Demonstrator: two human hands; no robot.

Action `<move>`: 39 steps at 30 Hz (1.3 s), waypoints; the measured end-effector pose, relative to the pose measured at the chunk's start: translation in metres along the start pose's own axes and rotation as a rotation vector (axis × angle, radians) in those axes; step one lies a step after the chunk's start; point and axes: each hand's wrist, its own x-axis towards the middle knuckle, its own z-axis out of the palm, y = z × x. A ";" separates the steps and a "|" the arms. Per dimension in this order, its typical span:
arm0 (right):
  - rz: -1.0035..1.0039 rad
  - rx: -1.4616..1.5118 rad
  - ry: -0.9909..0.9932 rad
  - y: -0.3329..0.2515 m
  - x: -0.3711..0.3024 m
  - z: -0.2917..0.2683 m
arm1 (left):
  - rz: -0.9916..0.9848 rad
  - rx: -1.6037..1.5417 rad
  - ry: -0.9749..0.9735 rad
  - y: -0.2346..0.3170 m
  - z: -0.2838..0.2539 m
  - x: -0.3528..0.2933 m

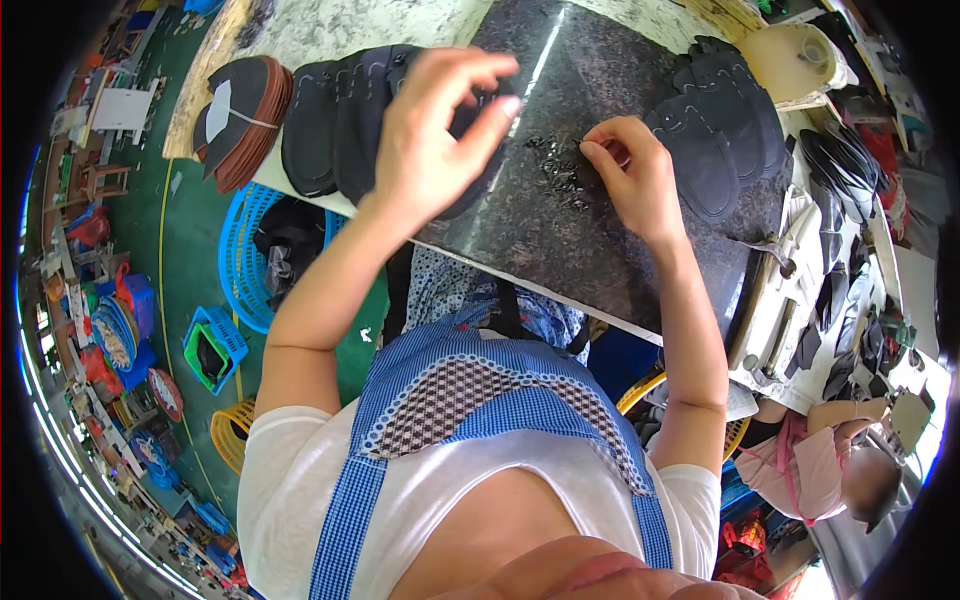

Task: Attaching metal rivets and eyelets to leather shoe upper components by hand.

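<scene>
Over a row of overlapping black stitched shoe pieces (312, 130), my left hand (432, 135) is raised with its thumb and fingers apart. It holds nothing I can see and hides part of that row. A small heap of shiny black bits (562, 175) lies on the dark mottled work board (540, 235) between my hands. Just to the right of the heap, my right hand (638, 180) has thumb and fingertips pinched together; whatever is between them is too small to make out. Beside it on the right rests another overlapping stack of black stitched pieces (700, 150).
A banded bundle of brown-edged dark pieces (262, 125) sits at the table's left end. A cream bucket (800, 62) stands far right. Below the left edge are a round blue basket (232, 262) and a yellow basket (226, 432). Another person (795, 465) works at lower right.
</scene>
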 end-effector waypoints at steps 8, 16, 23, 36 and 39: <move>0.130 0.706 0.185 -0.039 -0.058 -0.036 | -0.778 -1.338 -0.361 0.046 0.082 -0.025; -0.141 0.043 0.040 -0.043 -0.075 -0.093 | -0.821 -1.374 -0.857 0.060 0.094 0.006; -0.291 -0.129 0.096 -0.025 -0.090 -0.107 | -0.671 -0.980 -1.030 0.075 0.101 0.026; 0.010 0.069 0.236 -0.023 -0.098 -0.112 | -0.667 -0.981 -1.145 0.071 0.135 0.042; 0.176 0.127 0.349 -0.014 -0.103 -0.113 | -0.232 -0.335 -0.666 0.063 0.152 0.053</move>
